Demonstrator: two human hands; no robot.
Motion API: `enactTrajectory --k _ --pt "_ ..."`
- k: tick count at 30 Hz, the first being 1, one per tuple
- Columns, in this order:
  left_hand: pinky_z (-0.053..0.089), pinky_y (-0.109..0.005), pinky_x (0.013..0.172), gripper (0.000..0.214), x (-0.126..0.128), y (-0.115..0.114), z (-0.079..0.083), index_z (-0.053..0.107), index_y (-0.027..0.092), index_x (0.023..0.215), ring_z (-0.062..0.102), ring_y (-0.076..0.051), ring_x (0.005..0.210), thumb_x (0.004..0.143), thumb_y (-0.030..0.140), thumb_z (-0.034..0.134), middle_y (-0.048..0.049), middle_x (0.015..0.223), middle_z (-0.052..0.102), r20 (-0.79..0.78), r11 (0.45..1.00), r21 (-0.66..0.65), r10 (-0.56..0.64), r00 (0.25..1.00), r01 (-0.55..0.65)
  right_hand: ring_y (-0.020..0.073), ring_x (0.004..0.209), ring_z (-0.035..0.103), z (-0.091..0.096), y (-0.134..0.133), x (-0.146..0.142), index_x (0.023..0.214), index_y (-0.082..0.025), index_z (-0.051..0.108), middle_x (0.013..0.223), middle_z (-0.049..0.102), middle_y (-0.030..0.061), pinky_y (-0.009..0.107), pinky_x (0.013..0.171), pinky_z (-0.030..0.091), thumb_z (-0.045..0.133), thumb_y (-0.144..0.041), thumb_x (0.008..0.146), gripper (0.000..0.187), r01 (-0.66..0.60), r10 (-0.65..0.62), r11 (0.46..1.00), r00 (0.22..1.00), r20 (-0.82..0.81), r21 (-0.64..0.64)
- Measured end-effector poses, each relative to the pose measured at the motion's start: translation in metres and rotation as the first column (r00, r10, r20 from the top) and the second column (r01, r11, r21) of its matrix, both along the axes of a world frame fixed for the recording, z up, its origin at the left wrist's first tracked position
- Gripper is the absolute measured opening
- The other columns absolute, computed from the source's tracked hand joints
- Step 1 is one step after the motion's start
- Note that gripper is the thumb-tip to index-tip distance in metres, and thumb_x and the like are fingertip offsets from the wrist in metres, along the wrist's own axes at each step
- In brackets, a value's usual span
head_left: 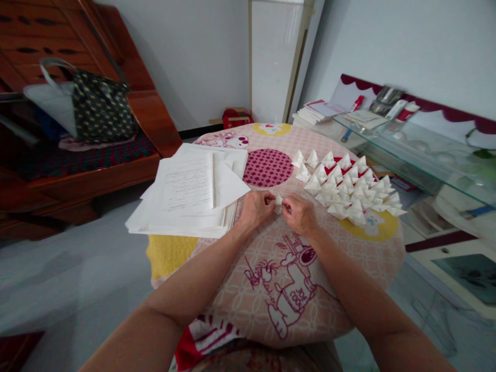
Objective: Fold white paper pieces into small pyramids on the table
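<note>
At the middle of the round table, my left hand (258,205) and my right hand (299,213) face each other with fingers pinched. Between them is a small folded white paper (278,201), partly hidden, gripped from both sides. Right of my hands stand several folded white paper boats (344,181) with peaked middles, grouped in rows. To the left lies a stack of white paper sheets (182,196); the top sheet carries lines of writing. A folded sheet and a pointed loose piece rest on the stack near my left hand.
A patterned pink cloth (256,299) covers the table. To the right is a glass shelf (426,160) with cups and small items, beside a pile of booklets (318,111). A wooden bench (147,119) holding bags (101,106) stands at the left.
</note>
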State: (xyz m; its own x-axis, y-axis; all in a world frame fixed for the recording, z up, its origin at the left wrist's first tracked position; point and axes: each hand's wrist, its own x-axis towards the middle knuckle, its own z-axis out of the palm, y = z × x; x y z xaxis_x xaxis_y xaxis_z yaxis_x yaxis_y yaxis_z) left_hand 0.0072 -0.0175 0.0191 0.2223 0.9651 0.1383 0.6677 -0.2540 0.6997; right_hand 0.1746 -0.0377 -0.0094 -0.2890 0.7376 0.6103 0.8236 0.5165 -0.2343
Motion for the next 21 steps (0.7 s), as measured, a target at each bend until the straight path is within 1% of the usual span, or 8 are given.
enactTrajectory --k 3,7,10,12,15,19,21 --pt "0.05 -0.027 0.074 0.019 0.001 0.0 -0.002 0.077 0.014 0.092 0.067 -0.017 0.074 0.082 0.018 0.061 -0.0061 0.083 0.077 -0.028 0.999 0.048 0.024 0.999 -0.023 0.0194 0.069 0.054 0.0 0.0 -0.001 0.072 -0.022 0.054 0.071 0.06 0.0046 0.031 0.063 0.036 0.052 -0.005 0.078 0.018 -0.006 0.006 1.0 1.0 0.009 0.015" --pt "0.05 -0.028 0.077 0.016 0.003 0.003 -0.006 0.073 0.016 0.096 0.069 -0.018 0.081 0.086 0.021 0.062 -0.0071 0.09 0.077 -0.077 0.994 0.099 0.051 0.996 -0.043 0.0203 0.071 0.055 0.0 -0.001 -0.003 0.072 -0.022 0.054 0.072 0.061 0.0052 0.031 0.064 0.037 0.052 -0.005 0.079 0.019 -0.025 0.024 1.0 0.999 0.027 0.017" --pt "0.05 -0.027 0.077 0.017 0.002 0.005 -0.009 0.072 0.016 0.099 0.069 -0.018 0.081 0.087 0.017 0.059 -0.0072 0.09 0.077 -0.101 0.993 0.111 0.058 0.993 -0.046 0.0207 0.071 0.055 -0.001 0.0 -0.004 0.072 -0.022 0.054 0.072 0.06 0.0053 0.031 0.064 0.037 0.052 -0.005 0.078 0.018 -0.037 0.036 0.999 0.999 0.032 0.029" --pt "0.05 -0.027 0.076 0.022 0.0 0.007 -0.011 0.071 0.016 0.102 0.069 -0.018 0.079 0.085 0.013 0.057 -0.007 0.089 0.076 -0.106 0.992 0.118 0.058 0.993 -0.046 0.0206 0.071 0.055 -0.002 0.0 -0.004 0.073 -0.022 0.054 0.072 0.06 0.0053 0.031 0.064 0.037 0.052 -0.005 0.078 0.018 -0.044 0.043 0.998 0.999 0.031 0.038" --pt "0.051 -0.027 0.078 0.03 -0.005 0.009 -0.011 0.072 0.017 0.105 0.069 -0.017 0.08 0.084 0.008 0.053 -0.0063 0.09 0.077 -0.095 0.992 0.123 0.039 0.995 -0.027 0.02 0.071 0.054 -0.002 0.0 -0.004 0.073 -0.022 0.054 0.072 0.06 0.0047 0.03 0.064 0.037 0.051 -0.004 0.079 0.018 -0.041 0.04 0.999 0.999 0.031 0.024" --pt "0.052 -0.027 0.084 0.032 -0.009 0.01 -0.008 0.077 0.018 0.095 0.07 -0.017 0.082 0.084 0.006 0.049 -0.0051 0.091 0.078 -0.092 0.995 0.091 -0.023 0.995 0.032 0.0193 0.072 0.053 -0.002 0.0 -0.003 0.073 -0.022 0.054 0.073 0.059 0.0038 0.029 0.065 0.037 0.053 -0.005 0.078 0.018 -0.032 0.033 0.999 0.999 0.018 -0.033" --pt "0.053 -0.027 0.087 0.033 -0.01 0.01 -0.007 0.079 0.018 0.093 0.071 -0.017 0.085 0.084 0.007 0.05 -0.0052 0.091 0.079 -0.111 0.997 0.069 -0.03 0.993 0.038 0.0188 0.072 0.053 -0.001 0.0 -0.003 0.073 -0.022 0.054 0.073 0.059 0.0037 0.029 0.065 0.037 0.054 -0.005 0.078 0.018 -0.037 0.037 0.998 0.999 0.006 -0.055"
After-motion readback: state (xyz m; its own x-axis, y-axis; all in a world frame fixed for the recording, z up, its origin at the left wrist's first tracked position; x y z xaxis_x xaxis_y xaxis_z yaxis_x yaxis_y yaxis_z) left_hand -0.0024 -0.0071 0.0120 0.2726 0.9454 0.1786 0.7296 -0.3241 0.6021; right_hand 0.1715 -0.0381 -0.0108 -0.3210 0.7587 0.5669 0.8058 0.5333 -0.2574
